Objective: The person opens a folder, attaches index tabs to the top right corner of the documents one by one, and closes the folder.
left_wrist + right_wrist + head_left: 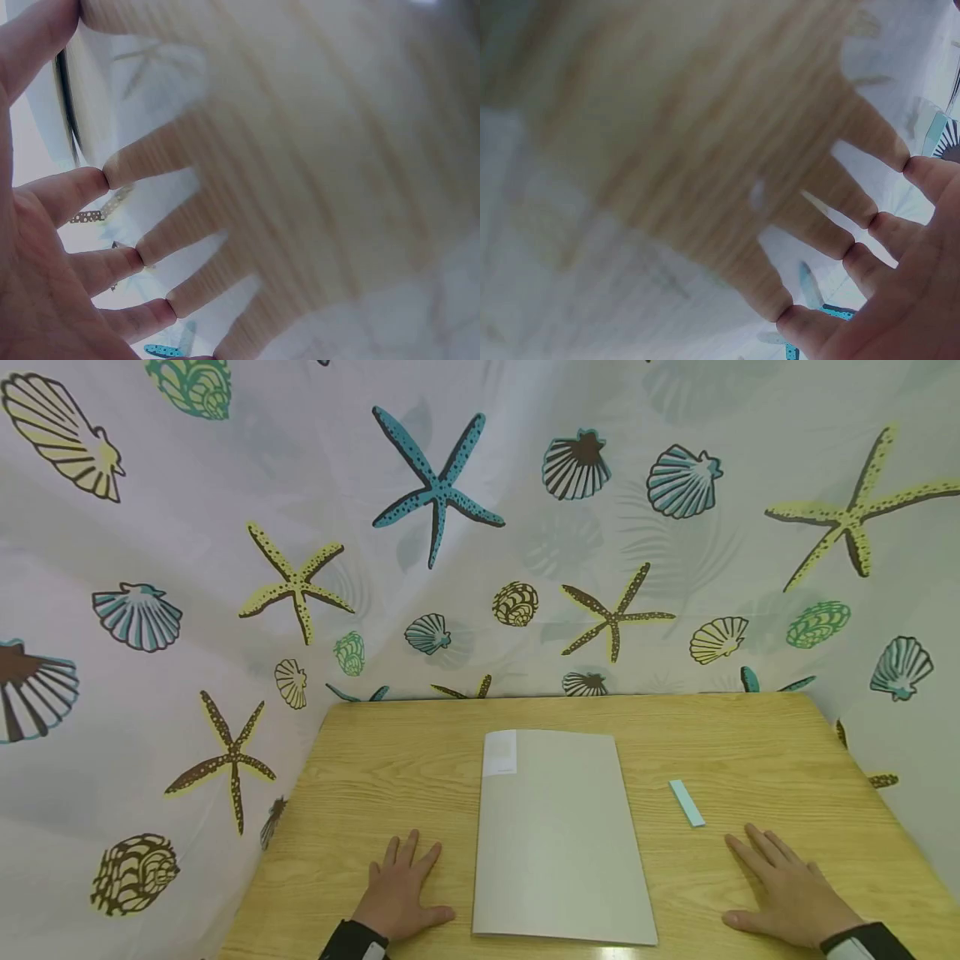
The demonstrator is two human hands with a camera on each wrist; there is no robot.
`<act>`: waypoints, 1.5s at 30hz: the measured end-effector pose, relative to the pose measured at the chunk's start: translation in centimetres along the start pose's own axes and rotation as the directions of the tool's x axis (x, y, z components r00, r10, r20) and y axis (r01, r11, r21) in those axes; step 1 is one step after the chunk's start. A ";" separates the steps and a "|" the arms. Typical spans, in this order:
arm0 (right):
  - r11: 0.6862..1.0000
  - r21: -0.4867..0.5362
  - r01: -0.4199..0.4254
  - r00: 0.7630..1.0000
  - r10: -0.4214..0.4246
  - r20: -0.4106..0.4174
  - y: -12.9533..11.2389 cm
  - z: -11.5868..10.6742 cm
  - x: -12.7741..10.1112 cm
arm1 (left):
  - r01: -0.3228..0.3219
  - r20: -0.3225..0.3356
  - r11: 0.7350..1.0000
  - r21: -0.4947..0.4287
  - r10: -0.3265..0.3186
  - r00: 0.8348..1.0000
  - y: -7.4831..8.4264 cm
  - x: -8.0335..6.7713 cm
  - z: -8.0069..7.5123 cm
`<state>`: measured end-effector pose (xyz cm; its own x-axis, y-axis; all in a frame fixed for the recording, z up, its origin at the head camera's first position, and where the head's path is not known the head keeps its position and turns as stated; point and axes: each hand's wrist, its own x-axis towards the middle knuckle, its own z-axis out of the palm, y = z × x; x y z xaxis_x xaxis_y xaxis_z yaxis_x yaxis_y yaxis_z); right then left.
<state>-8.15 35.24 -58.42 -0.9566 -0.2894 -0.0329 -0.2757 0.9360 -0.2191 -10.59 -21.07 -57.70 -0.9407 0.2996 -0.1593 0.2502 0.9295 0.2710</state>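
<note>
Two flat hands [401, 889] [783, 885], one folder [558, 835]

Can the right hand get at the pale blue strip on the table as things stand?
Probably yes. The right hand lies flat on the table, fingers straight, with the pale blue strip just ahead of its fingertips. Only bare wood lies between them; the grey folder sits off to the side.
</note>
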 end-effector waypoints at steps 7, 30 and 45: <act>1.000 0.005 -0.008 1.000 0.008 0.013 0.3 0.0 0.0 | -0.008 -0.014 1.000 0.004 0.008 1.000 0.0 0.0 0.0; 0.990 0.137 0.037 0.997 -0.027 -0.073 -0.5 -1.0 1.0 | -0.076 -0.086 0.991 -0.107 0.066 0.994 1.4 -0.2 0.2; 0.950 0.296 0.100 0.985 -0.052 -0.164 -6.7 -1.6 3.8 | -0.262 -0.146 0.963 -0.054 0.252 0.957 9.2 -0.5 0.2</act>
<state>-10.05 28.24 -55.55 -0.9434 -0.3011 0.1393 -0.3294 0.8007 -0.5004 -7.80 -12.64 -55.38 -0.8704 0.4893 0.0550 0.4752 0.8053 0.3545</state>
